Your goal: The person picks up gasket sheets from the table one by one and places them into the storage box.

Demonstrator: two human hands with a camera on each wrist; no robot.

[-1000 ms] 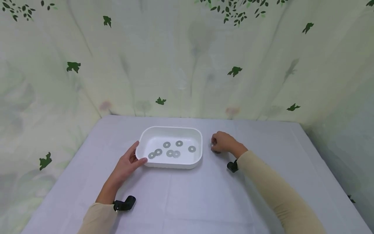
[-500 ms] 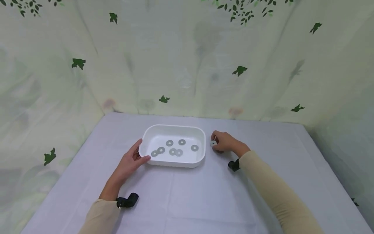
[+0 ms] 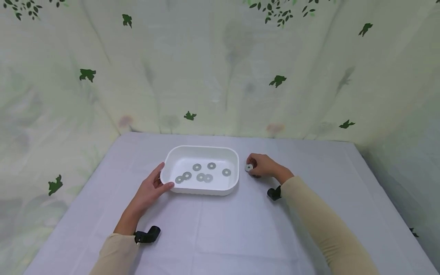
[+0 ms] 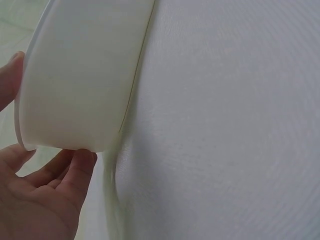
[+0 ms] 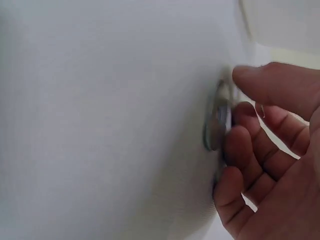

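A white rectangular tray (image 3: pixel 203 192) with rounded corners sits on the cloth-covered table. In it lie several flat grey washers (image 3: pixel 226 172), some overlapping. My left hand (image 3: pixel 150 191) holds the tray's left end, thumb at the front corner and fingers along the side. The left wrist view shows those fingertips against the outer wall of the tray (image 4: pixel 80 80). Just right of the tray, my right hand (image 3: pixel 264 167) pinches a washer (image 3: pixel 249 167) between thumb and fingers. Low under the right hand, more washers (image 5: pixel 216 131) show blurred in the right wrist view, partly hidden by the fingers.
A white cloth (image 3: pixel 220 236) covers the table. Behind it hangs a pale curtain (image 3: pixel 213 68) printed with leaves and dark green birds. Black wrist cameras (image 3: pixel 148 235) sit on both forearms.
The right hand has brought up a washer, which now shows at its fingertips beside the tray. The left hand keeps its hold, and the washers in the tray lie as before.
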